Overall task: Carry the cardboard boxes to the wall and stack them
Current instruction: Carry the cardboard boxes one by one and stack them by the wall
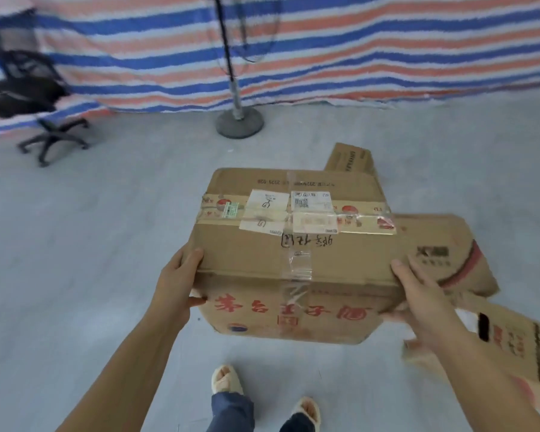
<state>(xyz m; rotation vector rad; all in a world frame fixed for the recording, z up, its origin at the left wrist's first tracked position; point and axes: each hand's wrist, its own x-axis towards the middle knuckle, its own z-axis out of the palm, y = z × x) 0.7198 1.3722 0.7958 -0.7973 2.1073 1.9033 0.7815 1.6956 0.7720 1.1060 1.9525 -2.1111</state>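
Note:
A taped brown cardboard box (293, 244) with white labels on top and red characters on its front is held in front of me above the floor. My left hand (176, 280) grips its left front corner, thumb on top. My right hand (418, 294) grips the right front corner the same way. More cardboard boxes lie on the floor behind and to the right: one with a red curve (449, 254), one with a hand slot (512, 341), and a smaller one (349, 159) further back.
A blue, orange and white striped tarp (356, 57) covers the wall ahead. A standing fan's round base (239, 123) sits on the grey floor before it. A black office chair (28, 95) stands at the left. My feet in sandals (228, 380) show below.

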